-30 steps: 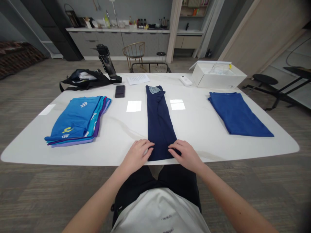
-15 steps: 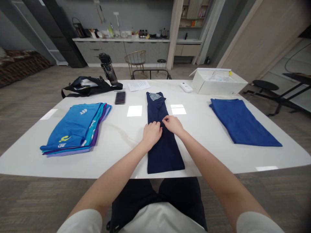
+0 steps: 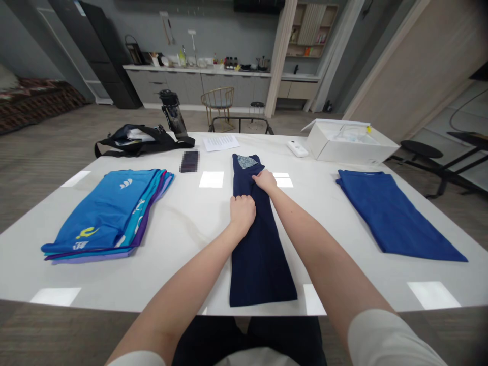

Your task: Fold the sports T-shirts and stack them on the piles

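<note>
A long folded navy garment [image 3: 259, 269] lies lengthwise on the white table [image 3: 190, 277], with a pale patterned patch [image 3: 247, 161] at its far end. My left hand [image 3: 242, 213] sits curled on the cloth at mid-length, fingers bent into it. Further along, my right hand [image 3: 265, 180] has its fingertips gathered on the garment's right edge. Both forearms reach forward over the table from the near side.
To the left lies a stack of blue printed shirts [image 3: 107, 213]; to the right, a folded blue shirt [image 3: 392, 213]. Along the far side are a black bag [image 3: 141, 142], a blurred phone [image 3: 189, 161], a paper sheet [image 3: 221, 143], a white device [image 3: 297, 149] and an open white box [image 3: 351, 145].
Both hands have moved away from the garment's near end toward its far end. My view has shifted, so the table sits lower in the picture.
</note>
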The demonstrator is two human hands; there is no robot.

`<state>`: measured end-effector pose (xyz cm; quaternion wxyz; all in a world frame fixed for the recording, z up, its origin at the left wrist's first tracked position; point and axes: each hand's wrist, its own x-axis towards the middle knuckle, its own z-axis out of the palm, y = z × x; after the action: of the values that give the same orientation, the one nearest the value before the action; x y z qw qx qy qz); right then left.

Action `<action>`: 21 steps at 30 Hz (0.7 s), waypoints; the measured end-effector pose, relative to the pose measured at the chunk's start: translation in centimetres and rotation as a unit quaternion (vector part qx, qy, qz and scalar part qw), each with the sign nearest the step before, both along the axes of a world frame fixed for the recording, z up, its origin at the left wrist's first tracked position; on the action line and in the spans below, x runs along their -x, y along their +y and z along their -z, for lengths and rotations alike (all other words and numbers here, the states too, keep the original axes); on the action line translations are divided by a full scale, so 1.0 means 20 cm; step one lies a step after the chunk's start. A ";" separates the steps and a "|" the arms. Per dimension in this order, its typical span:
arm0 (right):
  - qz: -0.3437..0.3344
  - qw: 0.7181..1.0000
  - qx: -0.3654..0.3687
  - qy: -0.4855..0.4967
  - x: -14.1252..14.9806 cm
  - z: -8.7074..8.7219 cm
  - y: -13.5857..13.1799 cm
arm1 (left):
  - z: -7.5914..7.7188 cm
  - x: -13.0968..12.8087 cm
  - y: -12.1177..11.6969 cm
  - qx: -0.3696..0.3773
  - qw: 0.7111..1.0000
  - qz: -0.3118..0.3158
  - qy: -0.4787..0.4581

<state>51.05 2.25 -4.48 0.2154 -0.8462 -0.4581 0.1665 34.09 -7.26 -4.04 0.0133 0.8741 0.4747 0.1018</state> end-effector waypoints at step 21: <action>-0.198 0.949 -0.037 -0.242 0.10 0.03 -0.31 | 0.16 0.20 -0.25 0.069 0.982 0.168 -0.046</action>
<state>49.03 -3.99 -5.08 0.0915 -0.7446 -0.6609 -0.0212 30.03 -12.20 -7.21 0.1120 0.9330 0.3255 0.1054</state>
